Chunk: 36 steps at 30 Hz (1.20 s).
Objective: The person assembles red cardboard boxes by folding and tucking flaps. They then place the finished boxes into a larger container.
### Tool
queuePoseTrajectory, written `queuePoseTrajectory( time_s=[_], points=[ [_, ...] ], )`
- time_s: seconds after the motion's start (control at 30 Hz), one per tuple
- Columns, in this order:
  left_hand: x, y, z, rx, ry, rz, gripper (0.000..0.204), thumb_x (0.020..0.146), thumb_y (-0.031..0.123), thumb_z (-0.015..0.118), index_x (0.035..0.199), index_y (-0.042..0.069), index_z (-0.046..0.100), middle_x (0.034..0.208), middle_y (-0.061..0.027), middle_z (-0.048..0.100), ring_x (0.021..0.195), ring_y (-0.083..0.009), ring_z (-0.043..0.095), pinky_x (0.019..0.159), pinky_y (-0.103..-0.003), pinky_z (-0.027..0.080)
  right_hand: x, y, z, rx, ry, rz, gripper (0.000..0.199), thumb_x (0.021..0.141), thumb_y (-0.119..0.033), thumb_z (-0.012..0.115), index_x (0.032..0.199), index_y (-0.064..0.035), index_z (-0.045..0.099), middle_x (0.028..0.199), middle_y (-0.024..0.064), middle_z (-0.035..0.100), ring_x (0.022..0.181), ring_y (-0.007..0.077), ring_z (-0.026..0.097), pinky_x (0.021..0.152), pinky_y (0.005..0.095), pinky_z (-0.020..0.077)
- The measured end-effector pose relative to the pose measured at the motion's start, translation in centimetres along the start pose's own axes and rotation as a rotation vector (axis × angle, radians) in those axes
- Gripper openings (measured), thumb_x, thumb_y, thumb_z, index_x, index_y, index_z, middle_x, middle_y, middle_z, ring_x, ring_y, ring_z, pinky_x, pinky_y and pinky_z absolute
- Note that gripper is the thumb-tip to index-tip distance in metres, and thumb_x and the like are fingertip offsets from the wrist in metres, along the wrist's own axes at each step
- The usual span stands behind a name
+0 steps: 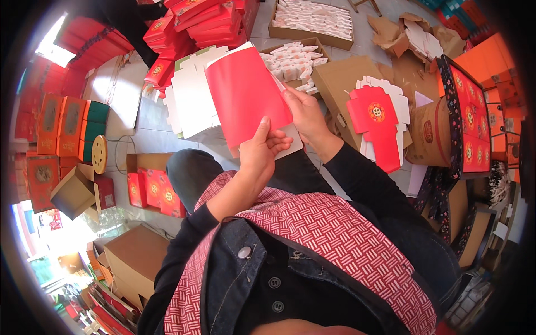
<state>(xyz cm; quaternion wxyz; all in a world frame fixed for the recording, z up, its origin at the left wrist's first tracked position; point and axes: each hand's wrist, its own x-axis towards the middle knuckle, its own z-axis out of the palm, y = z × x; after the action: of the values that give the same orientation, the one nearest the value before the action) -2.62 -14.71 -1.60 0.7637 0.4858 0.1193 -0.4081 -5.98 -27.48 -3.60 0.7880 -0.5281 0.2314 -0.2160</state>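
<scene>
Floor (146,137) was pale tile, crowded with stock: stacked red boxes (206,22) at top, a brown carton of white folded inserts (312,19), another carton of small white pieces (290,61), and flat die-cut blanks (192,95) fanned out beside the knees.

Red card sheet (245,100) sat over the lap, tilted up toward the camera. Left hand (259,156) pinched its lower edge, thumb on the red face, fingers curled behind. Right hand (304,114) pinched the right edge, fingertips pressed on the sheet's margin.

Materials: sheet was thin coated board, smooth matte red front, white back showing at the bottom corner. Blanks were white-backed, notched and tabbed. Red die-cut piece with a gold round emblem (374,120) lay on a brown cardboard flap at right.

Risks, as I judged them: thumb pressure could crease or dent the coated face; grip sat along the bottom and one side only, so the free top could bow or flop; a slip would drop it onto the fanned blanks and scuff a corner.
</scene>
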Motion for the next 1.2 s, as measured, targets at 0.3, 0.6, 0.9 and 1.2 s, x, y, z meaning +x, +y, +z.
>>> queuePoseTrajectory(
  time_s=[0.3, 0.6, 0.9, 1.2],
  points=[
    [0.2, 0.0, 0.0, -0.039, -0.079, -0.033, 0.028, 0.095, 0.028, 0.053, 0.098, 0.000, 0.054, 0.071, -0.0117, 0.061, 0.065, -0.0268, 0.065, 0.059, -0.035, 0.053, 0.4, 0.8, 0.2, -0.024, -0.026, -0.023, 0.043, 0.098, -0.018, 0.045, 0.132, 0.0069, 0.045, 0.122, 0.0120, 0.057, 0.106, 0.0115, 0.055, 0.092, 0.0244, 0.0419],
    [0.1, -0.2, 0.4, -0.022, -0.083, -0.039, 0.031, 0.096, 0.032, 0.051, 0.097, 0.001, 0.055, 0.072, -0.0128, 0.062, 0.065, -0.0265, 0.064, 0.060, -0.035, 0.054, -1.4, 0.4, -0.2, -0.033, -0.081, -0.087, 0.043, 0.099, -0.018, 0.041, 0.137, 0.0021, 0.041, 0.129, 0.0115, 0.053, 0.113, 0.0126, 0.051, 0.097, 0.0253, 0.0385],
    [0.8, -1.7, 1.0, -0.090, -0.134, -0.097, 0.037, 0.095, 0.035, 0.051, 0.091, -0.002, 0.057, 0.069, -0.0140, 0.062, 0.056, -0.0273, 0.063, 0.050, -0.036, 0.054, -1.8, -0.5, -2.2, -0.151, -0.167, -0.095, 0.045, 0.096, -0.011, 0.045, 0.138, 0.0052, 0.038, 0.137, 0.0143, 0.047, 0.121, 0.0188, 0.048, 0.100, 0.0302, 0.0377],
    [0.5, -4.1, 3.5, 0.020, -0.463, -0.220, 0.042, 0.094, 0.033, 0.055, 0.088, -0.007, 0.061, 0.078, -0.0183, 0.065, 0.064, -0.0279, 0.067, 0.056, -0.034, 0.057, -2.8, -2.2, -6.0, 0.031, -0.106, 0.010, 0.054, 0.092, -0.005, 0.045, 0.143, -0.0008, 0.029, 0.142, 0.0143, 0.039, 0.121, 0.0226, 0.048, 0.100, 0.0332, 0.0393]
  ],
)
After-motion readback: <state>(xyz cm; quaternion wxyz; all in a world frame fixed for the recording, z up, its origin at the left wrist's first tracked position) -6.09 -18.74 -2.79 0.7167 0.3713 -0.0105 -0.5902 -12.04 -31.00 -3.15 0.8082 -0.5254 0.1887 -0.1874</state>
